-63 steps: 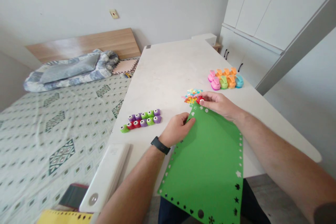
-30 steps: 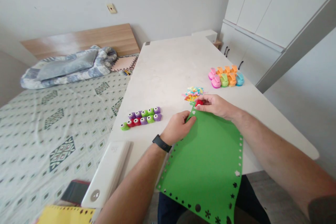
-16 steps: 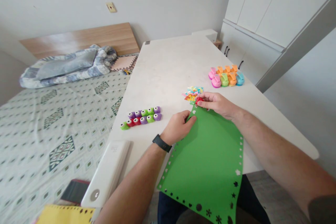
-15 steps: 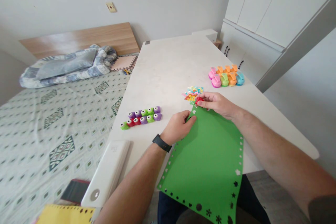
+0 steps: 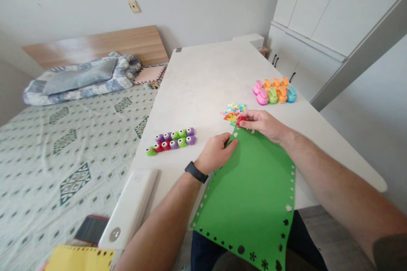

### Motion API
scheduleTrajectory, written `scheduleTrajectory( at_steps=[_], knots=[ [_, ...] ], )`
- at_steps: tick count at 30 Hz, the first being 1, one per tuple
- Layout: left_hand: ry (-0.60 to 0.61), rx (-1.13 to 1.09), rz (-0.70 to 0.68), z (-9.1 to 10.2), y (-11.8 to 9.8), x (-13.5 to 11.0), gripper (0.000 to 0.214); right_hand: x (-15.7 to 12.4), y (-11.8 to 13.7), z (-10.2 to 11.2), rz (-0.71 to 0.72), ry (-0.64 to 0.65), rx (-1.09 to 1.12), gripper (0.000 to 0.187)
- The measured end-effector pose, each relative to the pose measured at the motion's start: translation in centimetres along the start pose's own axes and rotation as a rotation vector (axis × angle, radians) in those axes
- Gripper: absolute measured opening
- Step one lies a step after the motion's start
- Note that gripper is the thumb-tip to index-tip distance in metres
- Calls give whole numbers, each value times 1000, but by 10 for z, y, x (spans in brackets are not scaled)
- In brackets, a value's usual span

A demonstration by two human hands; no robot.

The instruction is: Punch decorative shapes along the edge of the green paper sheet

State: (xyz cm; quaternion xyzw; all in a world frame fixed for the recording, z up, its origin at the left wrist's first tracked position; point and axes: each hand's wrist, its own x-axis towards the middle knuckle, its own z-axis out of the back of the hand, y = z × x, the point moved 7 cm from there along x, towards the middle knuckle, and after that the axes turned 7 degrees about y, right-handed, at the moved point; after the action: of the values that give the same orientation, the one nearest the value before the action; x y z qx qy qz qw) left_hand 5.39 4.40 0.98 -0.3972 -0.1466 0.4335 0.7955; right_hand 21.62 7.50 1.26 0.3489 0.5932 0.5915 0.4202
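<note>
A green paper sheet point(image 5: 251, 190) with punched shapes along its edges lies on the white table point(image 5: 203, 84) and hangs over the near edge. My left hand point(image 5: 216, 152) pinches the sheet's far left edge, fingers closed. My right hand point(image 5: 260, 123) is closed on a small red punch point(image 5: 241, 120) at the sheet's far corner. A heap of small coloured paper cut-outs point(image 5: 233, 112) lies just beyond the punch.
Two rows of small purple, green and red punches point(image 5: 173, 140) lie left of my hands. Larger pink, orange, green and blue punches point(image 5: 274, 93) sit at the far right. A white flat device point(image 5: 130, 209) lies at the near left edge; a bed point(image 5: 63, 135) stands left.
My right hand with the red punch has shifted slightly along the sheet's far corner. The view has drifted a little; my left hand keeps its pinch.
</note>
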Motion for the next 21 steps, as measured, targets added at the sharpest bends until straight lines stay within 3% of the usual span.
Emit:
scheduleTrajectory(
  at_steps=[21],
  knots=[
    [-2,-20,6,0,-2,-1,35,3,-8,6,-26,-30,74,35]
  ],
)
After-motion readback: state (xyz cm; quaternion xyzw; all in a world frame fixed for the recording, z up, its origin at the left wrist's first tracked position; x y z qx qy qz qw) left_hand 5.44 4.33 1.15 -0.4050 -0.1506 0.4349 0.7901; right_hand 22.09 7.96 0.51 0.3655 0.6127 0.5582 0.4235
